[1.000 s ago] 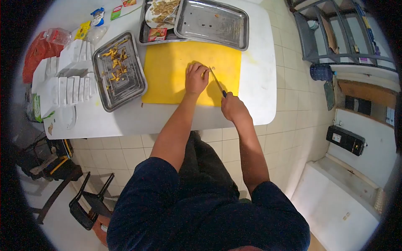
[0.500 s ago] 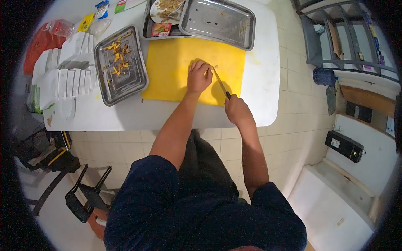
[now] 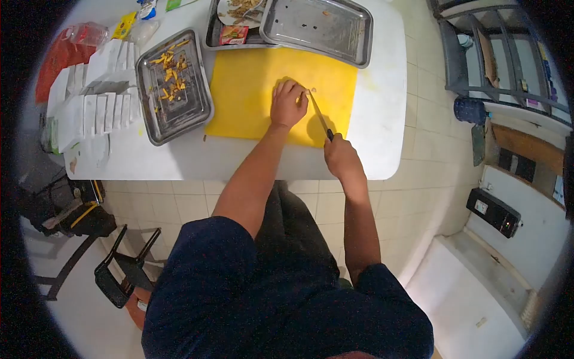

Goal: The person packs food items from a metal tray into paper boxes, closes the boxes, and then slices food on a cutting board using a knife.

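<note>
A yellow cutting board [image 3: 239,96] lies on the white table. My right hand [image 3: 343,158] is closed round the black handle of a knife [image 3: 320,111], whose blade points up and left across the board. Beside the blade's tip, my left hand [image 3: 289,104] rests on the board with its fingers curled and pressed down. Whatever is under those fingers is hidden. A small brownish piece [image 3: 313,90] lies just right of the tip, too small to name.
Left of the board stands a metal tray [image 3: 209,107] with yellow-orange strips [image 3: 174,76]. Behind it are another tray [image 3: 366,42] and a red packet [image 3: 233,35]. White folded boxes [image 3: 95,113] crowd the table's left. A person's foot shows near a black chair [image 3: 113,287].
The whole view has shifted slightly, so the table sits a little higher in it. Both hands keep nearly the same place on and beside the board, the knife still held.
</note>
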Tool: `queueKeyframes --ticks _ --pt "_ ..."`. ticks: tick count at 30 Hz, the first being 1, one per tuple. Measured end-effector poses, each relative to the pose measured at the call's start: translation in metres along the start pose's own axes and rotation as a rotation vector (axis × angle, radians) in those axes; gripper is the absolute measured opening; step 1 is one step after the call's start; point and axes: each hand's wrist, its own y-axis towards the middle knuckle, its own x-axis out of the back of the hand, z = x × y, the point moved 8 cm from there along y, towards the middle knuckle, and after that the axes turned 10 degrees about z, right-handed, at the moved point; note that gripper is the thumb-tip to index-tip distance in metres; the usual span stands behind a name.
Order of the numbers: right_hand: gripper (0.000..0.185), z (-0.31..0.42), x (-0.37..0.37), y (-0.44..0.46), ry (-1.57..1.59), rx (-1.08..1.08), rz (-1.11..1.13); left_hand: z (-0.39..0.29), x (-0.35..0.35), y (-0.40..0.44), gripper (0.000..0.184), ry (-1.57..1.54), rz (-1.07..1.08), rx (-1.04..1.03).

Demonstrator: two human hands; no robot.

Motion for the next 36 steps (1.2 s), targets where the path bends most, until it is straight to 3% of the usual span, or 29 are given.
queueKeyframes --ticks 28,31,36 --pt "0.034 -0.003 -0.006 -0.013 0.032 0.031 -0.038 0.0 -0.005 0.003 0.008 0.06 0.038 0.01" --pt "0.032 0.003 -0.005 -0.014 0.01 0.076 -0.13 0.0 -0.005 0.004 0.007 0.054 0.034 0.007" --pt "0.031 -0.005 -0.033 -0.002 0.063 0.054 -0.112 -0.001 -0.003 0.005 0.007 0.025 0.03 -0.01"
